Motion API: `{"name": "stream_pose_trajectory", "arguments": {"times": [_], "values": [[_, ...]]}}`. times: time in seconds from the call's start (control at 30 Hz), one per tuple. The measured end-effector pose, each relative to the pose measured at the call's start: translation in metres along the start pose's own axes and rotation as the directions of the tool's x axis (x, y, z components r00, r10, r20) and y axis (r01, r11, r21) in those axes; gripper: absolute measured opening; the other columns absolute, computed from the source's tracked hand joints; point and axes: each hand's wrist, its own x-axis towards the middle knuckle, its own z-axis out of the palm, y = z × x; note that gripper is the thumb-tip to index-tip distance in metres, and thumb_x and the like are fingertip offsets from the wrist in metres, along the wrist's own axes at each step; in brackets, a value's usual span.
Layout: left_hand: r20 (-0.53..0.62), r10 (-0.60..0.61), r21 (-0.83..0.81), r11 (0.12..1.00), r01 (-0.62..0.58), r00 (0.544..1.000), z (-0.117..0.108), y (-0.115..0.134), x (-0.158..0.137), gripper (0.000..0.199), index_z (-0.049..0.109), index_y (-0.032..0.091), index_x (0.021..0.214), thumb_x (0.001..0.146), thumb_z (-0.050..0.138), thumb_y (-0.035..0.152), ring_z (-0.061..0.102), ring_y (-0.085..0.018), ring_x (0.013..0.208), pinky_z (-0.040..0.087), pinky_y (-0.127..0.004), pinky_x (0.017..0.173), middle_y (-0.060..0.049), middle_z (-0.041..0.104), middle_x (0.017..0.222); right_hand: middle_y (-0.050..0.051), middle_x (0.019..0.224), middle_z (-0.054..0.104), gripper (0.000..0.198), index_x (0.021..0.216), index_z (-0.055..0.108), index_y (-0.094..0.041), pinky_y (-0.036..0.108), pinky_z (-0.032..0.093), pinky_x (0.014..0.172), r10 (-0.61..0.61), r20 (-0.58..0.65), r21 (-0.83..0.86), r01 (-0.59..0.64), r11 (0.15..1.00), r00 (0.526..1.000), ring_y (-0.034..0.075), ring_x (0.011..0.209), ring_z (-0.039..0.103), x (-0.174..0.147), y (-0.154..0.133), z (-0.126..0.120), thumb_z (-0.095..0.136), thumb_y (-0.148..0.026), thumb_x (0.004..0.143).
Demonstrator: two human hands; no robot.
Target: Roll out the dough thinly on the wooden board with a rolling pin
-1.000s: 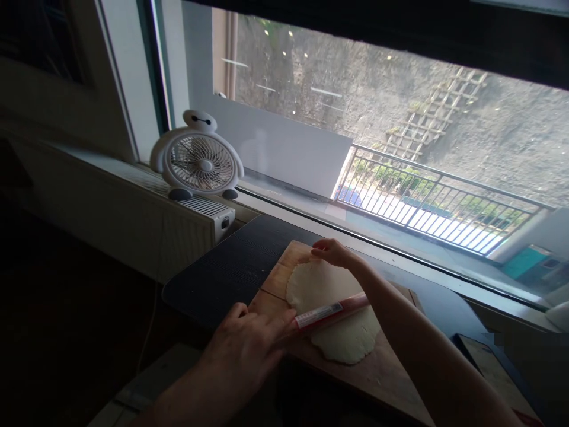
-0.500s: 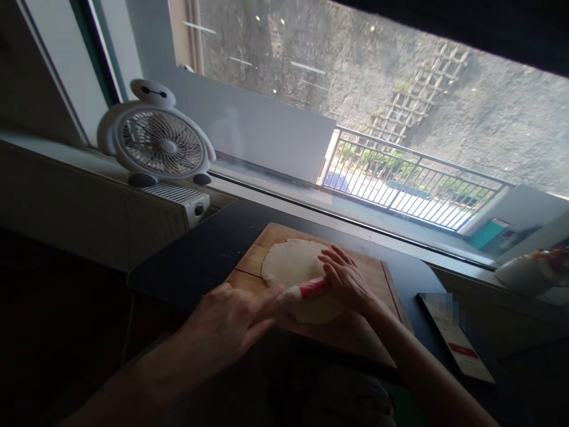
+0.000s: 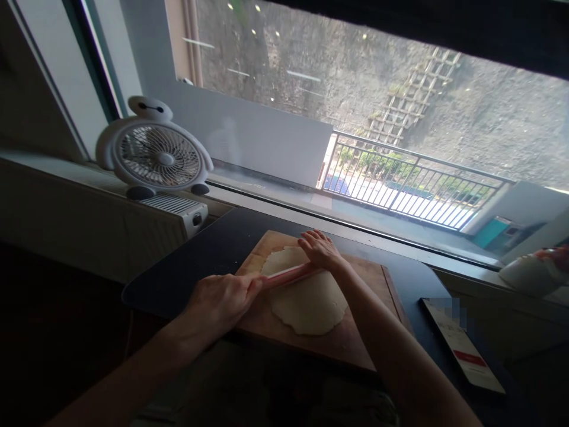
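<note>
A flat, uneven-edged sheet of dough lies on a wooden board. Across its far part runs a pink-and-white rolling pin, slanted up to the right. My left hand is closed around the near-left end of the pin, beside the dough's left edge. At the far-right end, my right hand bears on the pin with its palm, its fingers reaching over past it. Both hands hide the pin's ends.
The board rests on a dark table by the window. A phone lies at the table's right side. A white fan stands on a heater at the left. A white rounded object sits at the far right.
The rolling pin has moved away from me, up the dough, with both hands on it. More of the dough's near part now shows. The whole view has shifted slightly.
</note>
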Motion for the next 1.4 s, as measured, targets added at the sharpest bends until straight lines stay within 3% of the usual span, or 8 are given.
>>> {"name": "stream_pose_trajectory", "arguments": {"times": [0.17,0.27,0.6,0.93,1.03,1.23,1.3,1.4], "values": [[-0.082,0.164,0.007,0.986,-0.164,0.983,0.014,0.024,-0.037,0.047,0.042,0.032,0.137,0.095,0.029,0.047,0.066,-0.023,0.074,0.043,-0.036,0.072,-0.006,0.071,0.081,0.003,0.148,0.035,0.051,0.137,0.043,-0.022,0.042,0.018,0.113,-0.127,-0.04,0.04,0.129,0.991,0.991,0.022,0.141,0.013,-0.083,0.025,0.007,0.018,-0.044,0.099],[-0.033,0.165,-0.033,0.986,-0.166,0.986,0.015,0.027,-0.043,0.048,0.038,0.034,0.139,0.094,0.03,0.048,0.066,-0.024,0.077,0.044,-0.034,0.07,-0.006,0.072,0.085,0.006,0.151,0.028,0.056,0.143,0.034,-0.018,0.044,0.017,0.113,-0.071,-0.028,0.043,0.072,0.996,0.997,0.023,0.141,0.012,-0.099,0.027,0.007,0.019,-0.047,0.098],[0.059,-0.096,0.047,0.995,0.093,0.994,-0.006,-0.002,-0.006,0.062,0.068,0.022,0.103,0.094,0.013,0.047,0.068,-0.033,0.073,0.045,-0.04,0.06,-0.014,0.07,0.075,0.004,0.142,0.043,0.04,0.127,0.052,-0.031,0.046,0.028,0.106,-0.051,0.081,-0.036,0.054,0.998,0.995,0.026,0.136,0.027,0.007,-0.02,-0.004,0.029,-0.044,0.097],[0.015,0.167,-0.035,0.985,-0.167,0.986,0.009,0.031,-0.045,0.048,0.044,0.031,0.135,0.089,0.045,0.045,0.068,-0.027,0.079,0.044,-0.034,0.067,-0.006,0.072,0.087,0.006,0.152,0.024,0.053,0.146,0.027,-0.017,0.039,0.009,0.116,0.029,-0.147,0.078,-0.017,0.997,0.989,0.016,0.142,0.013,-0.165,0.027,0.012,0.024,-0.039,0.097],[0.063,0.119,-0.037,0.992,-0.117,0.991,0.0,0.026,-0.03,0.049,0.051,0.032,0.129,0.089,0.036,0.055,0.068,-0.03,0.078,0.045,-0.036,0.063,-0.008,0.072,0.086,0.006,0.15,0.03,0.051,0.142,0.035,-0.02,0.042,0.013,0.114,0.023,-0.051,0.055,-0.02,0.998,0.998,0.018,0.14,0.019,-0.137,0.025,0.005,0.017,-0.039,0.098],[0.043,-0.042,0.024,0.999,0.041,0.998,-0.013,0.009,0.005,0.058,0.067,0.024,0.105,0.095,0.014,0.047,0.068,-0.029,0.078,0.046,-0.038,0.066,-0.013,0.071,0.082,0.008,0.143,0.042,0.046,0.126,0.053,-0.023,0.049,0.026,0.107,-0.004,0.032,0.0,0.004,1.0,0.999,0.026,0.135,0.031,-0.015,0.006,-0.01,0.019,-0.037,0.099],[0.035,-0.046,0.017,0.999,0.045,0.998,-0.01,0.008,0.004,0.059,0.066,0.024,0.106,0.094,0.014,0.049,0.068,-0.029,0.077,0.045,-0.038,0.066,-0.013,0.071,0.081,0.008,0.144,0.04,0.046,0.126,0.053,-0.023,0.049,0.024,0.107,0.007,0.014,-0.003,-0.007,1.0,1.0,0.026,0.136,0.029,-0.011,0.005,-0.006,0.019,-0.037,0.099],[0.02,0.038,-0.022,0.999,-0.037,0.999,-0.001,0.013,-0.008,0.051,0.059,0.029,0.119,0.093,0.023,0.054,0.067,-0.026,0.077,0.045,-0.034,0.066,-0.008,0.071,0.085,0.006,0.147,0.036,0.048,0.133,0.047,-0.022,0.046,0.021,0.111,0.021,-0.048,0.05,-0.019,0.999,0.999,0.023,0.14,0.02,-0.06,0.017,0.008,0.017,-0.039,0.099]]}}
